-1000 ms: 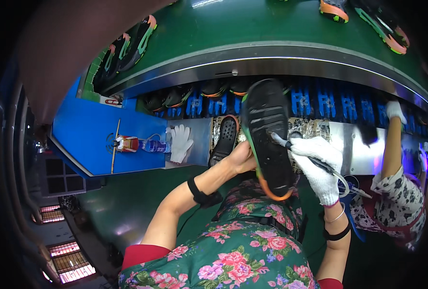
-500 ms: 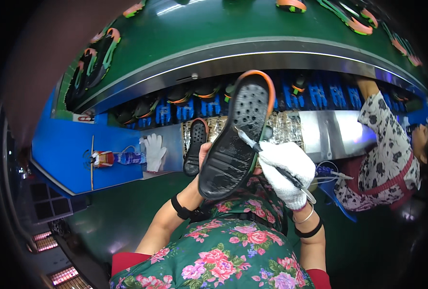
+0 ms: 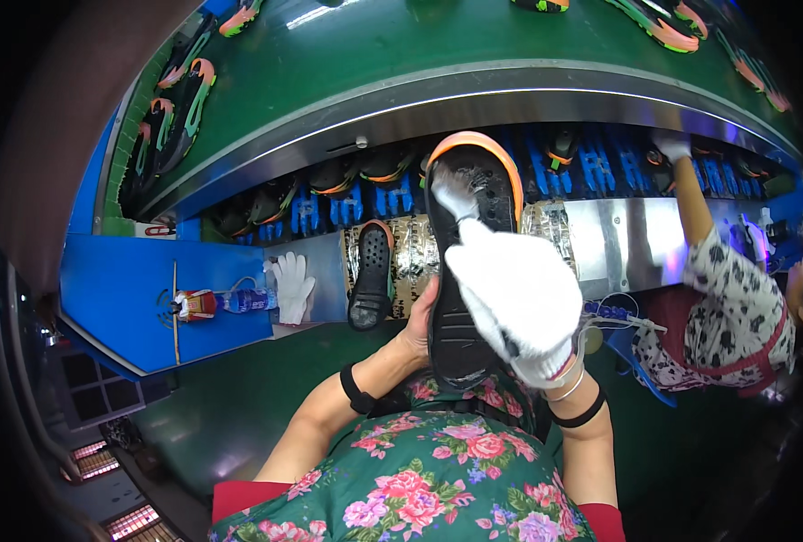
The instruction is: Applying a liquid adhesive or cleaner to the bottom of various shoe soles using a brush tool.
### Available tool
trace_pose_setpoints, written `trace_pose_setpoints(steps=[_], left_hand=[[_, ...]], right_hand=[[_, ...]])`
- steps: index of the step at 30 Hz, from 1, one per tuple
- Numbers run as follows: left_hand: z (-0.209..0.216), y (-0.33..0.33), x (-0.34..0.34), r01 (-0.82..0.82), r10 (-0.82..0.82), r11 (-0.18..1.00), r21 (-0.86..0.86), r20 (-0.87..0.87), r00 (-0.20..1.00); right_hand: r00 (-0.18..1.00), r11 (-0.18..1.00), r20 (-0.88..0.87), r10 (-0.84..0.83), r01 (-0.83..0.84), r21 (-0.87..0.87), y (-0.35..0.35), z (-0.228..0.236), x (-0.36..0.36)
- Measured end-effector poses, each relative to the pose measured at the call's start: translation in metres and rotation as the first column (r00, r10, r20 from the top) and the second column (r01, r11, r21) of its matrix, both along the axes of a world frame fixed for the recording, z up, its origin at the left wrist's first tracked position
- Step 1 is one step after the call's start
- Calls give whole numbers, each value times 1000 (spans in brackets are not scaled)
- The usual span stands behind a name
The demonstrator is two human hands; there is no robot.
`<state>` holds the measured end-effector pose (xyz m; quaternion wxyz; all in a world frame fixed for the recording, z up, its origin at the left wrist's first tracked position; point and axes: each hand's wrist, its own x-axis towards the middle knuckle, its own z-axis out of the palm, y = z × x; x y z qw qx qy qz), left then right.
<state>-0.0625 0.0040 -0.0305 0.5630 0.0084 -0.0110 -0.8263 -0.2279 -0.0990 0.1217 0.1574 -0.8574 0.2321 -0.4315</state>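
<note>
— What have you got in each hand?

— My left hand (image 3: 417, 323) is bare and its grip is closed on the heel end of a black shoe sole (image 3: 467, 262), thumb along its left edge, holding it tread-up above my lap with the orange-rimmed toe pointing away from me. My right hand (image 3: 517, 303) wears a white glove and lies across the tread. A dark, thin thing shows under the palm, but whether that grip is clamped on a tool or just pressing, I cannot tell.

— How do you do this part well?

— I judge it wants a firm hold at the heel so the sole doesn't twist, and the gloved fingers working along the tread toward the toe, not off the rim.

— And in front of you?

— A second black sole (image 3: 371, 274) lies flat on the foil-covered patch of the tabletop (image 3: 600, 244), well apart from my hands. To the left, on the blue part, lie a spare white glove (image 3: 290, 285) and a small bottle (image 3: 210, 303). Above runs a green conveyor belt (image 3: 374, 54) with finished soles spaced along it, and blue racks beneath hold more. At my right a co-worker's gloved hand (image 3: 671, 144) reaches up to those racks.
</note>
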Motion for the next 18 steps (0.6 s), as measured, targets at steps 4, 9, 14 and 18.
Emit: trace_pose_setpoints(steps=[4, 9, 14, 18], left_hand=[[-7, -2, 5, -40, 41, 999, -30, 19, 999], [-12, -3, 10, -81, 82, 997, -15, 114, 990], [-11, -10, 18, -73, 71, 997, 1, 188, 980], [3, -20, 21, -119, 129, 991, -67, 170, 977]], right_hand=[[945, 960, 315, 91, -167, 225, 4, -3, 1], [986, 991, 164, -40, 19, 130, 5, -4, 3], [929, 935, 370, 7, -137, 327, 8, -11, 4], [956, 984, 280, -81, 31, 178, 7, -23, 1]])
